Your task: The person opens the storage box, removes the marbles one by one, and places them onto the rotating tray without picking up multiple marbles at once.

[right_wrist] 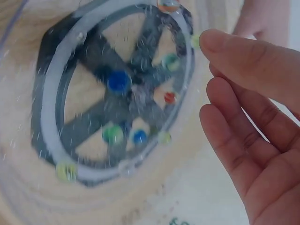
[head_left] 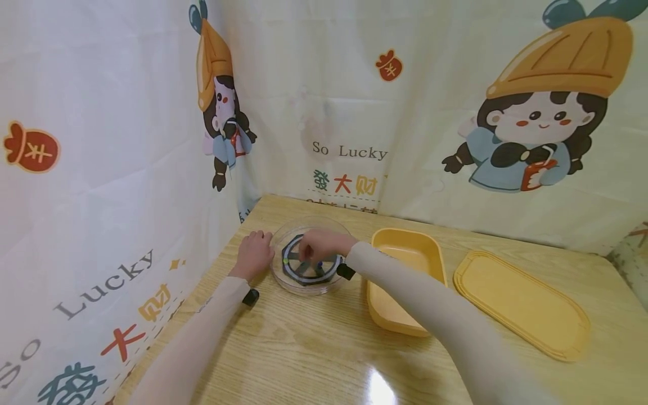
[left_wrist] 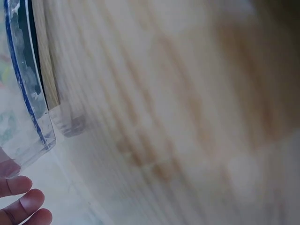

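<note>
A clear round basin (head_left: 310, 291) stands on the table, with small coloured balls inside. A dark spoked wheel shape with a white ring (right_wrist: 49, 103) shows in its floor. My right hand (head_left: 324, 245) hangs over the basin, fingers bent; in the right wrist view nothing shows between thumb and fingers. Close to the thumb lies a yellow-green ball (right_wrist: 196, 41). A dark blue ball (right_wrist: 118, 82), a green ball (right_wrist: 113, 134) and a red ball (right_wrist: 169, 97) lie farther in. At the basin's left side rests my left hand (head_left: 255, 253), loosely bent, one fingertip against the clear wall.
Right of the basin is a deep yellow tub (head_left: 377, 304), partly covered by my right forearm. Beyond it a flat yellow lid (head_left: 521, 304) lies on the wooden table (head_left: 283, 360). A printed curtain (head_left: 324, 101) closes off the back and left.
</note>
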`<action>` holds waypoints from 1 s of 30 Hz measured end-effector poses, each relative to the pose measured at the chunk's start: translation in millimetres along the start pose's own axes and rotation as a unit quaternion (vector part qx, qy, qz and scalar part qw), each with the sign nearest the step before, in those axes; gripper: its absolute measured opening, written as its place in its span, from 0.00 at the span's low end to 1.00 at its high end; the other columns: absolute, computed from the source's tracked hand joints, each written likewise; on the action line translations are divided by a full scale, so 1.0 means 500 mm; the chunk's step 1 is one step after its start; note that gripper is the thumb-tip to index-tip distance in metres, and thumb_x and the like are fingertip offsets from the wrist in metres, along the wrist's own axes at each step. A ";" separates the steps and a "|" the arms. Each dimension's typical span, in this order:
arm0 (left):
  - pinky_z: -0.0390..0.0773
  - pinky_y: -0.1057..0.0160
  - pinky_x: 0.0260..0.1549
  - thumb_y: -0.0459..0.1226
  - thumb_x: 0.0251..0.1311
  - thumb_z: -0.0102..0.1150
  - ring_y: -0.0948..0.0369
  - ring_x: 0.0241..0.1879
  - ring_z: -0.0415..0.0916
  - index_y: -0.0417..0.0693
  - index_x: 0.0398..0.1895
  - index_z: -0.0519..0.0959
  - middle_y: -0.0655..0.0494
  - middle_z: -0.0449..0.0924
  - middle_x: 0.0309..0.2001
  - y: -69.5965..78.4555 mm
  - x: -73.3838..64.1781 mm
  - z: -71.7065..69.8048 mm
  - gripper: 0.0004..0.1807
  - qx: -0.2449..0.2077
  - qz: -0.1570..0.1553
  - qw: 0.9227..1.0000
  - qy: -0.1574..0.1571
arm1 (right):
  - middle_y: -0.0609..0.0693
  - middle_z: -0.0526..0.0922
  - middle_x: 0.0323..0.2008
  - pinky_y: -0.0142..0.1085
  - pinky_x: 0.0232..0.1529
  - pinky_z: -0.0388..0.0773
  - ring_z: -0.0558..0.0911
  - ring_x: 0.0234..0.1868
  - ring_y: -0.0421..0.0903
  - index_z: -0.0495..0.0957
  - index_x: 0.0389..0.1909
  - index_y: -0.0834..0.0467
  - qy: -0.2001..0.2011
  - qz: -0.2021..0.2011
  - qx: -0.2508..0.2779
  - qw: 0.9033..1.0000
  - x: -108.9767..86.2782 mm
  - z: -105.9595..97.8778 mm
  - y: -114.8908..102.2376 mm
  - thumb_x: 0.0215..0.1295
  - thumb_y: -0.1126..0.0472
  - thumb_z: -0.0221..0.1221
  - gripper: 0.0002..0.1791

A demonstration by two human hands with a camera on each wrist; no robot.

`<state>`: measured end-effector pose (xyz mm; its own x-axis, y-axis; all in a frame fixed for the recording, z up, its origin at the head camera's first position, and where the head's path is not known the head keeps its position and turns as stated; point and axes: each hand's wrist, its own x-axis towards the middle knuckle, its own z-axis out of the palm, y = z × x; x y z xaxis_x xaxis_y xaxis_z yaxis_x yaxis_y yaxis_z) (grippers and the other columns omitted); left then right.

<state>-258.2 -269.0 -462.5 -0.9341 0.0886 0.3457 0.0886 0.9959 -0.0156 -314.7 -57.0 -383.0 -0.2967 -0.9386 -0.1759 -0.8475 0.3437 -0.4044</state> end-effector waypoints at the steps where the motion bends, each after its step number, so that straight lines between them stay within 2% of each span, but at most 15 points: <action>1: 0.75 0.48 0.39 0.35 0.56 0.56 0.46 0.37 0.75 0.37 0.40 0.76 0.40 0.77 0.35 -0.002 0.001 0.001 0.11 0.000 0.000 1.000 0.002 | 0.53 0.86 0.37 0.33 0.42 0.78 0.83 0.38 0.45 0.84 0.37 0.63 0.002 -0.006 0.001 1.000 -0.008 -0.006 0.002 0.52 0.72 0.65 0.10; 7: 0.75 0.47 0.38 0.35 0.56 0.55 0.46 0.35 0.74 0.37 0.38 0.76 0.41 0.77 0.34 -0.012 0.004 0.009 0.10 -0.003 0.003 1.000 0.005 | 0.51 0.85 0.38 0.32 0.43 0.78 0.83 0.42 0.48 0.84 0.38 0.58 0.017 0.005 0.001 1.000 -0.069 -0.041 0.013 0.53 0.69 0.65 0.10; 9: 0.75 0.48 0.38 0.35 0.56 0.55 0.46 0.35 0.74 0.37 0.38 0.76 0.41 0.77 0.34 -0.014 0.003 0.011 0.10 -0.004 0.001 1.000 0.002 | 0.49 0.85 0.38 0.32 0.43 0.78 0.83 0.41 0.48 0.84 0.37 0.56 0.030 0.012 -0.006 0.999 -0.096 -0.053 0.014 0.53 0.66 0.66 0.10; 15: 0.74 0.47 0.39 0.36 0.57 0.55 0.46 0.36 0.73 0.38 0.39 0.76 0.41 0.76 0.35 -0.017 0.004 0.008 0.10 -0.012 -0.005 1.000 -0.009 | 0.50 0.85 0.37 0.36 0.44 0.78 0.82 0.40 0.47 0.83 0.38 0.58 0.077 0.044 0.003 0.996 -0.185 -0.077 0.022 0.52 0.66 0.67 0.11; 19: 0.74 0.47 0.40 0.36 0.58 0.54 0.45 0.37 0.73 0.37 0.39 0.76 0.40 0.76 0.36 -0.017 0.006 0.003 0.11 -0.023 -0.009 1.000 -0.016 | 0.51 0.84 0.37 0.38 0.43 0.78 0.81 0.38 0.47 0.83 0.38 0.59 0.113 0.069 0.010 0.991 -0.246 -0.084 0.034 0.51 0.67 0.67 0.11; 24: 0.73 0.47 0.37 0.37 0.59 0.52 0.45 0.36 0.73 0.38 0.38 0.76 0.41 0.76 0.35 -0.029 0.006 0.001 0.10 -0.023 -0.010 1.000 -0.014 | 0.54 0.85 0.37 0.45 0.44 0.79 0.82 0.39 0.51 0.82 0.38 0.62 0.152 0.091 0.019 0.984 -0.313 -0.092 0.040 0.51 0.69 0.66 0.11; 30: 0.73 0.47 0.36 0.40 0.61 0.51 0.45 0.35 0.72 0.40 0.37 0.75 0.41 0.76 0.35 -0.037 0.004 -0.018 0.11 -0.025 -0.021 0.999 -0.023 | 0.56 0.85 0.37 0.46 0.42 0.79 0.82 0.37 0.50 0.82 0.38 0.63 0.178 0.122 -0.011 0.976 -0.377 -0.082 0.060 0.50 0.68 0.67 0.12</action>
